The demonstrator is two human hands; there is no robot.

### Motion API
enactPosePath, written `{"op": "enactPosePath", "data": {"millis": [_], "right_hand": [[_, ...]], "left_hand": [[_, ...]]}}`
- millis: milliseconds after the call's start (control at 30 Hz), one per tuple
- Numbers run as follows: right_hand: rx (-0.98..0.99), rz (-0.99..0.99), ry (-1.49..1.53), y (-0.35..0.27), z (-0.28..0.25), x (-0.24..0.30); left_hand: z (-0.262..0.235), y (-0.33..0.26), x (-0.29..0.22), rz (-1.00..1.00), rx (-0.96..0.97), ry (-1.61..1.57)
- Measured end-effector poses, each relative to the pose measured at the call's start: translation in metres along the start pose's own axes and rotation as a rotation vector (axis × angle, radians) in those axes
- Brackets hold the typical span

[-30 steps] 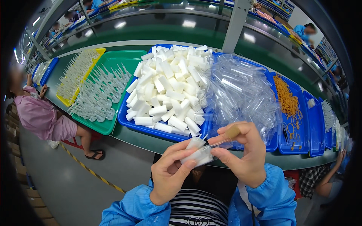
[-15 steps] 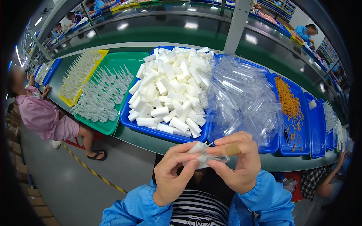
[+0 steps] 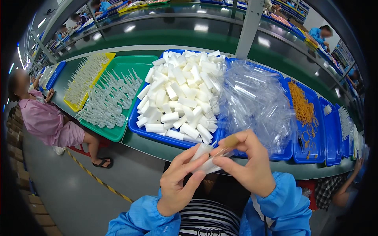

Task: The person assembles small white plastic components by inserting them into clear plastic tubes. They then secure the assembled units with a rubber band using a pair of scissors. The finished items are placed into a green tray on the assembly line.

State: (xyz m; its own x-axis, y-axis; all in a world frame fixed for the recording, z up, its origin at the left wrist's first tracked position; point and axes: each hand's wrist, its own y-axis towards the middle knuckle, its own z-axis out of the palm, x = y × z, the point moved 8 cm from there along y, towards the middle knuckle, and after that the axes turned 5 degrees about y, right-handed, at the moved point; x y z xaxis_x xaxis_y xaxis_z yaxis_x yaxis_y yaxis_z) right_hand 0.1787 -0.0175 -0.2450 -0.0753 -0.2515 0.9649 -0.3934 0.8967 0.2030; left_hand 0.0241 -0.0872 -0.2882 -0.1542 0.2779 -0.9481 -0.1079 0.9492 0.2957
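Note:
In front of the blue foam tray, my left hand [image 3: 179, 183] is closed on a white foam piece [image 3: 202, 151] whose end sticks up past the fingers. A clear plastic sleeve [image 3: 210, 166] with something white inside lies just below it, between both hands. My right hand [image 3: 250, 161] pinches the sleeve's right end with thumb and fingers. A tan wrap [image 3: 231, 140] covers one finger of that hand. Thin pale tips show near the foam's upper end; I cannot make out what they belong to. The fingers hide part of both pieces.
Before me stand a blue tray [image 3: 133, 126] heaped with white foam cylinders, clear plastic sleeves [image 3: 256, 106], and a blue tray [image 3: 311, 158] with orange rubber bands [image 3: 301, 104]. Leftward are a green tray [image 3: 147, 59] and yellow tray [image 3: 112, 56] of pale nozzle-like parts. A person in pink [image 3: 43, 118] sits left.
My right hand has lifted its wrapped finger and tilted. The clear sleeve has swung from nearly level to slanting up toward the right. My left hand keeps its grip.

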Motion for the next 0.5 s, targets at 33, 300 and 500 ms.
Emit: {"op": "enactPosePath", "data": {"millis": [33, 300, 500], "right_hand": [[-0.030, -0.012, 0.042, 0.003, -0.003, 0.002], [0.069, 0.025, 0.037, -0.007, 0.008, 0.001], [0.150, -0.075, -0.017, -0.006, 0.011, 0.010]], "left_hand": [[-0.002, -0.001, -0.002, 0.003, 0.014, -0.050], [-0.012, -0.016, 0.000, 0.115, -0.094, -0.273], [-0.012, -0.014, -0.005, 0.123, -0.073, -0.361]]}}
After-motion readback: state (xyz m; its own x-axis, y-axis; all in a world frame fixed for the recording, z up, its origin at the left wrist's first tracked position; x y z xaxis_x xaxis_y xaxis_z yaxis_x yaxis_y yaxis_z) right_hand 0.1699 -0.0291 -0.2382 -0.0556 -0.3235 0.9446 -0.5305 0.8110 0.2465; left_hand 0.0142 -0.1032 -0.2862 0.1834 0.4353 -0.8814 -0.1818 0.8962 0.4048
